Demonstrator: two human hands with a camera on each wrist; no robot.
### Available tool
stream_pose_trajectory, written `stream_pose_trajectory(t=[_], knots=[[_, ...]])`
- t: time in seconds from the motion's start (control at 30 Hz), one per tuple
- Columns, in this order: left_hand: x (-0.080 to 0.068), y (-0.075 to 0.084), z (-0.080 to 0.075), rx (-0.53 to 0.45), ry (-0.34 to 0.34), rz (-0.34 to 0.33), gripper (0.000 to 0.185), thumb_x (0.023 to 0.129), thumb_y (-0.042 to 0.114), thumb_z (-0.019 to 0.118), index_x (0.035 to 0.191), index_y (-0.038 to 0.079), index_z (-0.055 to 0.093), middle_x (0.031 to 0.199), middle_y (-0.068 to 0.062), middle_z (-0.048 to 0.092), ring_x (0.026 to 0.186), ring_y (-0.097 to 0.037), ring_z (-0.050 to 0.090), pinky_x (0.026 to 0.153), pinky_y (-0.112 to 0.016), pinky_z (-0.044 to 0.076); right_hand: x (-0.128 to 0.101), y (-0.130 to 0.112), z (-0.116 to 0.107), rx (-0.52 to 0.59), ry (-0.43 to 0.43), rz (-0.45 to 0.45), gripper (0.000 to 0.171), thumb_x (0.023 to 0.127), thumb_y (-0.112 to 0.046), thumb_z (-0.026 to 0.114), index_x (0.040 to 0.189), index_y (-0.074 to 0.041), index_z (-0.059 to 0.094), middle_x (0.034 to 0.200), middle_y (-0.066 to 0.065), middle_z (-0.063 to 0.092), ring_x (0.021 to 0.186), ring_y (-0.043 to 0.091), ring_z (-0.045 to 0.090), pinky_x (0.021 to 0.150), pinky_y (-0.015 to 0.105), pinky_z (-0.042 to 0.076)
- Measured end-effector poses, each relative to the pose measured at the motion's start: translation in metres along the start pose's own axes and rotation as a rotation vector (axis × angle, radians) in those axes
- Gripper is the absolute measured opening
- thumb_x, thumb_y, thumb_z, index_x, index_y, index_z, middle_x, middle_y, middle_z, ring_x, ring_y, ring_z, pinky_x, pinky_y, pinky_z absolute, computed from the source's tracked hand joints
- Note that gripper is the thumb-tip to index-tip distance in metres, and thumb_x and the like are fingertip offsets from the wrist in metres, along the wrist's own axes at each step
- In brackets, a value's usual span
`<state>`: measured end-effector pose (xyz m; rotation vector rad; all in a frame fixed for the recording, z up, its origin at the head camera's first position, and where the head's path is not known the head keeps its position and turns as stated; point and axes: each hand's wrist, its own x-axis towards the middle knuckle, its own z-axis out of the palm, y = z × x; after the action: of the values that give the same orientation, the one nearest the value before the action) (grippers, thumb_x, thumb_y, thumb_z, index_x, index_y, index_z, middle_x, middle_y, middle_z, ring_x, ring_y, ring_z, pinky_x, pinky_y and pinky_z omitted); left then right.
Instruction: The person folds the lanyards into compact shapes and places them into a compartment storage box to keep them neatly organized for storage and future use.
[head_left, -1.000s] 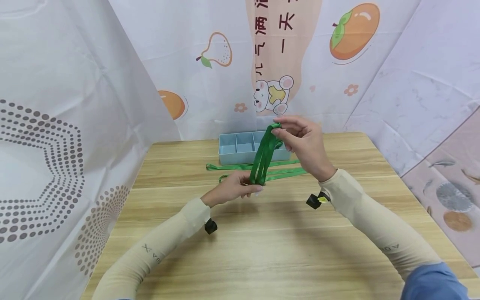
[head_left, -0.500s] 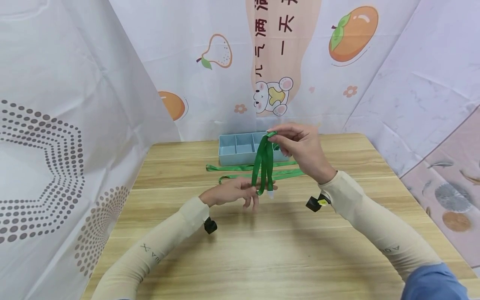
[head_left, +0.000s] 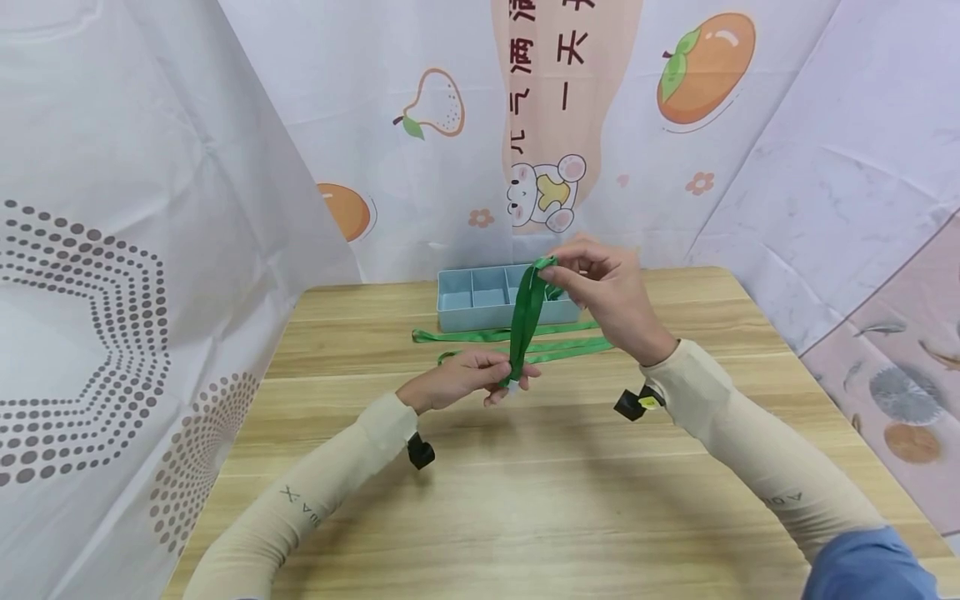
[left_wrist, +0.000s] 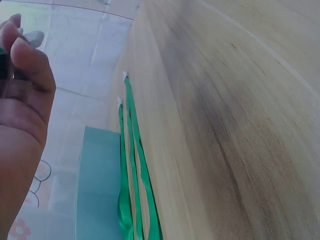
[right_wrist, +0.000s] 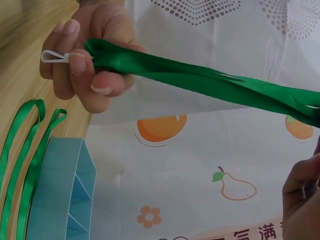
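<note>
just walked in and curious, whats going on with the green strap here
A person holds a folded green lanyard stretched between both hands above a wooden table. The right hand pinches its upper fold; the left hand grips the lower end, where a clear plastic clip sticks out. Two more green lanyards lie flat on the table beside a light blue divided tray.
</note>
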<state>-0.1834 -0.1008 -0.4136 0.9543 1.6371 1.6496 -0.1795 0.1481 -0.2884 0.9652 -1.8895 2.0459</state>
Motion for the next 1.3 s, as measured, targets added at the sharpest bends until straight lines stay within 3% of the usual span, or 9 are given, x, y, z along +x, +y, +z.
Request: stream_pose_trajectory(t=[0.1,0.27,0.53,0.7,0.83,0.97,1.07,1.17,1.3], knots=[[0.0,-0.001,0.0,0.015,0.037,-0.01,0.032,0.11,0.018,0.051,0.13,0.0,0.068,0.122,-0.012,0.07,0.079,-0.024,0.051,0.066,-0.029,0.045,0.0,0.001,-0.001,-0.001,0.003,-0.001,0.008,0.094,0.002,0.074,0.101,0.0,0.078,0.082,0.006,0.062,0.058,0.018,0.042,0.047,0.031,0.032],[0.0,-0.004,-0.001,0.034,0.085,-0.007,0.028,0.109,0.019,0.054,0.116,-0.001,0.071,0.113,-0.013,0.071,0.071,-0.022,0.048,0.062,-0.028,0.043,-0.001,0.003,-0.003,0.013,0.015,-0.004,0.009,0.094,0.002,0.072,0.103,0.001,0.077,0.082,0.006,0.062,0.057,0.017,0.041,0.048,0.027,0.033],[-0.003,-0.008,-0.005,0.09,0.193,-0.021,0.036,0.108,0.033,0.054,0.092,0.005,0.071,0.094,-0.012,0.065,0.063,-0.015,0.045,0.058,-0.025,0.04,-0.002,0.005,-0.012,0.067,0.068,0.037,0.011,0.096,0.0,0.071,0.106,0.0,0.075,0.082,0.005,0.064,0.059,0.018,0.043,0.05,0.024,0.037],[-0.006,-0.006,-0.009,0.115,0.262,-0.026,0.039,0.106,0.037,0.057,0.097,0.003,0.073,0.091,-0.008,0.069,0.064,-0.014,0.045,0.057,-0.024,0.038,-0.005,0.011,-0.023,0.088,0.099,0.066,0.009,0.096,-0.002,0.072,0.104,0.002,0.074,0.081,0.004,0.065,0.058,0.018,0.043,0.05,0.023,0.038],[-0.011,-0.003,-0.016,0.143,0.318,-0.021,0.037,0.106,0.031,0.059,0.106,-0.004,0.072,0.098,-0.013,0.072,0.061,-0.014,0.042,0.056,-0.024,0.035,-0.01,0.018,-0.035,0.082,0.115,0.109,0.009,0.096,-0.004,0.072,0.104,0.002,0.073,0.084,0.004,0.067,0.058,0.017,0.043,0.049,0.022,0.038],[-0.018,0.005,-0.027,0.273,0.357,-0.002,0.036,0.107,0.033,0.058,0.108,0.0,0.073,0.101,-0.014,0.071,0.063,-0.017,0.041,0.058,-0.029,0.038,-0.019,0.029,-0.051,0.058,0.135,0.198,0.012,0.097,-0.008,0.074,0.105,0.001,0.073,0.089,0.007,0.069,0.057,0.015,0.045,0.048,0.022,0.038],[-0.023,0.014,-0.035,0.388,0.37,-0.008,0.031,0.107,0.038,0.057,0.104,0.013,0.075,0.103,-0.009,0.07,0.079,-0.017,0.055,0.07,-0.032,0.047,-0.027,0.039,-0.064,0.04,0.141,0.272,0.015,0.097,-0.01,0.074,0.106,0.001,0.073,0.091,0.006,0.07,0.057,0.014,0.045,0.048,0.022,0.039],[-0.025,0.024,-0.042,0.471,0.357,-0.008,0.027,0.106,0.04,0.059,0.099,0.021,0.075,0.103,-0.007,0.067,0.09,-0.021,0.056,0.078,-0.036,0.047,-0.035,0.049,-0.077,0.034,0.139,0.336,0.016,0.098,-0.012,0.073,0.108,0.001,0.073,0.089,0.003,0.069,0.057,0.013,0.045,0.049,0.022,0.039],[-0.026,0.033,-0.048,0.565,0.331,0.0,0.02,0.104,0.033,0.064,0.094,0.023,0.077,0.098,-0.008,0.062,0.086,-0.025,0.049,0.071,-0.037,0.042,-0.044,0.062,-0.091,0.032,0.15,0.413,0.018,0.099,-0.016,0.072,0.109,-0.001,0.073,0.089,0.0,0.07,0.058,0.012,0.044,0.051,0.023,0.038]])
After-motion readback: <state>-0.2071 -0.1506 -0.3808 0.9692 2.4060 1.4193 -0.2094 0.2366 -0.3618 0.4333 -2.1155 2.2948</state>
